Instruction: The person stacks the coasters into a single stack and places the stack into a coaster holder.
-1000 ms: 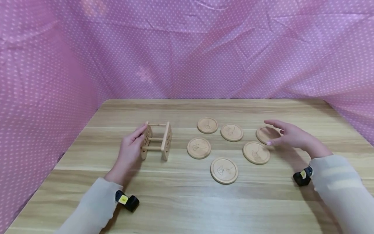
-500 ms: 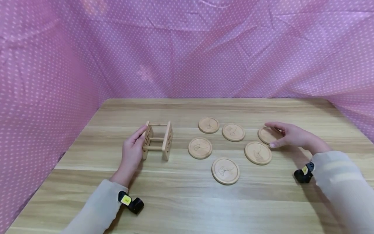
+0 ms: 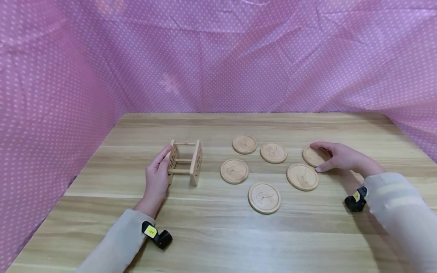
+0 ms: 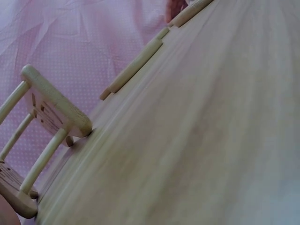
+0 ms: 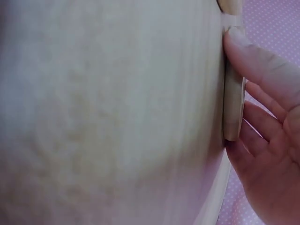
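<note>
A small wooden coaster rack [image 3: 184,163] with two slotted side panels joined by thin rods stands at the left of the table. My left hand [image 3: 157,176] grips its left panel; most of those fingers are hidden behind it. At the far right, my right hand [image 3: 341,157] holds a round wooden coaster [image 3: 312,154] by its rim, thumb on the near edge and index finger on the far edge. That coaster lies flat on the table. Seen from the right wrist, the thumb [image 5: 262,65] presses the edge of the coaster [image 5: 233,103].
Several more round coasters with engraved leaf drawings lie flat between the hands, among them a near one [image 3: 264,198] and one [image 3: 302,177] just beside the held coaster. Pink dotted cloth [image 3: 218,57] hangs behind the wooden table [image 3: 218,242] and at its sides.
My right hand has come down and closed its thumb and fingers about the far-right coaster. The left hand keeps its grip on the rack, its wrist shifted slightly right.
</note>
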`<action>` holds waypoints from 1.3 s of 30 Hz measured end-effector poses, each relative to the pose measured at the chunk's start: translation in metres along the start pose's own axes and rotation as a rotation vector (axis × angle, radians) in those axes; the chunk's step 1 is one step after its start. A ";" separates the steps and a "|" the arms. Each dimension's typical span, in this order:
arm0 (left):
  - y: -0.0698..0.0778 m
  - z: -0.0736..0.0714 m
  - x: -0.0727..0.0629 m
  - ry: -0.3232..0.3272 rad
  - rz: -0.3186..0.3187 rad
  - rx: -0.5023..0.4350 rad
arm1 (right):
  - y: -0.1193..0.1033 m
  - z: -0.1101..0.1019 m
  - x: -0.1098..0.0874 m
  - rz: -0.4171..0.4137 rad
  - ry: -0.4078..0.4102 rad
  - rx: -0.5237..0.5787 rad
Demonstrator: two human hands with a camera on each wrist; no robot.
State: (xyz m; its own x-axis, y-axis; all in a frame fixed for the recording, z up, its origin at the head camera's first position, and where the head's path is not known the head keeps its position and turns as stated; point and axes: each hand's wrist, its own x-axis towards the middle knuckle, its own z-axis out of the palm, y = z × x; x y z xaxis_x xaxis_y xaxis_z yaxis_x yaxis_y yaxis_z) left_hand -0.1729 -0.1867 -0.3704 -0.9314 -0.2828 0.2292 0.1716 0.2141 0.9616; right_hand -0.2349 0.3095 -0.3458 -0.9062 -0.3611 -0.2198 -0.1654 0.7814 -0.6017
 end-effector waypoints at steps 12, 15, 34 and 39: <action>0.000 0.005 -0.001 0.015 -0.077 -0.058 | -0.003 -0.001 0.000 0.020 0.015 -0.060; 0.000 0.005 -0.001 0.022 -0.077 -0.064 | -0.005 -0.002 0.000 0.014 0.018 -0.070; 0.000 0.007 -0.002 0.010 -0.060 -0.024 | -0.006 -0.002 -0.003 0.002 0.045 -0.062; 0.000 0.006 -0.002 -0.005 -0.067 -0.031 | -0.010 -0.002 -0.004 -0.027 0.051 -0.054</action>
State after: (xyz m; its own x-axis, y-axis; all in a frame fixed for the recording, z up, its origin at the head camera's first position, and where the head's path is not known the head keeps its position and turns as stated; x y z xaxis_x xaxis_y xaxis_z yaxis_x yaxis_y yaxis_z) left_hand -0.1728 -0.1803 -0.3717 -0.9427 -0.2908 0.1632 0.1185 0.1654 0.9791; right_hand -0.2301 0.3037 -0.3373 -0.9195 -0.3574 -0.1637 -0.2098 0.7983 -0.5645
